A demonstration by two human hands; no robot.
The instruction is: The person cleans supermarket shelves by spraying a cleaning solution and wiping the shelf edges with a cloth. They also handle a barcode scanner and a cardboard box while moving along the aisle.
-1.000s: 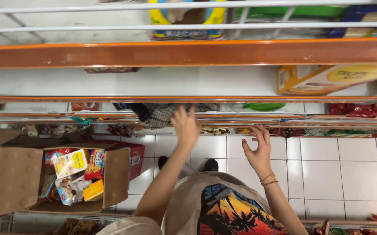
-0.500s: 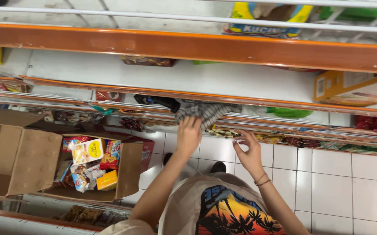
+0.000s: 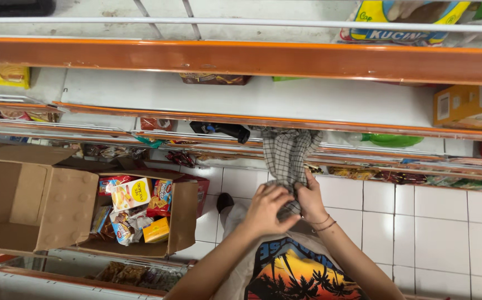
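A grey checked cloth (image 3: 287, 155) hangs from the edge of a white shelf (image 3: 241, 100) with orange trim. Both my hands grip its lower end in front of my chest. My left hand (image 3: 269, 210) closes over the bunched bottom of the cloth, and my right hand (image 3: 309, 199) holds it from the right side. A thin bracelet circles my right wrist.
An open cardboard box (image 3: 74, 203) full of colourful snack packs stands on the white tiled floor (image 3: 446, 222) at the left. A black object (image 3: 221, 130) lies on the shelf beside the cloth. A yellow carton (image 3: 471, 106) sits at the shelf's right end. Lower shelves hold packaged snacks.
My left hand pulled the checked cloth off the shelf and down toward me. My right hand moved in from the shelf edge and took hold of the cloth too.
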